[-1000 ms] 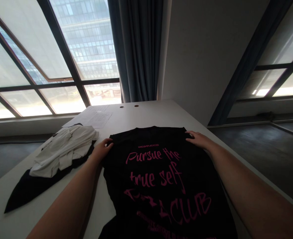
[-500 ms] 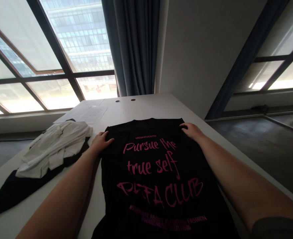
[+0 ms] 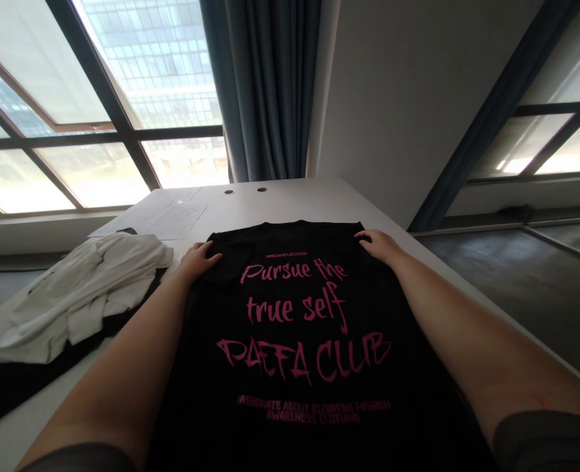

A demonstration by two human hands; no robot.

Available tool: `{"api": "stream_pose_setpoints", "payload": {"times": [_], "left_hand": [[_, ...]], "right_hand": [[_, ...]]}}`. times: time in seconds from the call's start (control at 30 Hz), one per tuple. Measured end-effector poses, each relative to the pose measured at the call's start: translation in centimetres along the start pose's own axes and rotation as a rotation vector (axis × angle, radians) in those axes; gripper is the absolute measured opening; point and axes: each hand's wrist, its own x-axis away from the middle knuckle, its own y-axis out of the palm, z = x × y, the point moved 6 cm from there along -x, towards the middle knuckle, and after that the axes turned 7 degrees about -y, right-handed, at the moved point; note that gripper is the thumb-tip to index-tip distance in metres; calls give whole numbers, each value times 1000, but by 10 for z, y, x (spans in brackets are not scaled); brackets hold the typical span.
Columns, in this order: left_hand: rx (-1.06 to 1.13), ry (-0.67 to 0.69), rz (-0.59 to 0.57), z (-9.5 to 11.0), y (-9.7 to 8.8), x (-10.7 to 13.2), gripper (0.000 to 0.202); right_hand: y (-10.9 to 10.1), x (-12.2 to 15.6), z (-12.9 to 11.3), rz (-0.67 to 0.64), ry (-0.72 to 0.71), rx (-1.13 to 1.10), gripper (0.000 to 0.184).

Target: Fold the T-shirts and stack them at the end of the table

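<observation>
A black T-shirt (image 3: 290,331) with pink lettering lies spread out in front of me, its collar end away from me. My left hand (image 3: 197,259) grips its upper left edge near the shoulder, thumb on top of the cloth. At the upper right corner, my right hand (image 3: 377,246) pinches the fabric between thumb and fingers. The top edge runs nearly straight between both hands. The shirt's lower end drops out of the picture at the bottom.
White cloth (image 3: 88,288) lies crumpled on dark cloth (image 3: 29,387) to the left. Printed papers (image 3: 172,213) rest behind it on the white table (image 3: 300,200), which has two round holes near its far edge. A blue curtain (image 3: 270,92) hangs beyond, beside windows.
The shirt's lower part has flattened and widened, so the lettering reads more smoothly. Both hands keep their hold at the top corners. The view has shifted slightly.
</observation>
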Motion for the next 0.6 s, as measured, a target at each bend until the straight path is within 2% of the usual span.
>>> {"api": "stream_pose_setpoints", "payload": {"times": [0.1,0.2,0.3,0.37,0.47,0.6], "left_hand": [[33,29,4,-1,-1,3,76],[-10,11,21,5,-10,10,72],[-143,8,21,22,-23,19,68],[-238,74,-51,43,-25,27,64],[-324,194,-176,77,-14,41,63],[-311,138,-223,97,7,52,78]], "right_hand": [[-6,0,-2,32,1,157,44],[-8,1,-26,25,-119,266,54],[9,4,-56,-174,-271,234,66],[23,7,-67,-331,-275,191,71],[33,11,-72,-425,-238,166,75],[31,12,-74,-399,-245,198,76]]}}
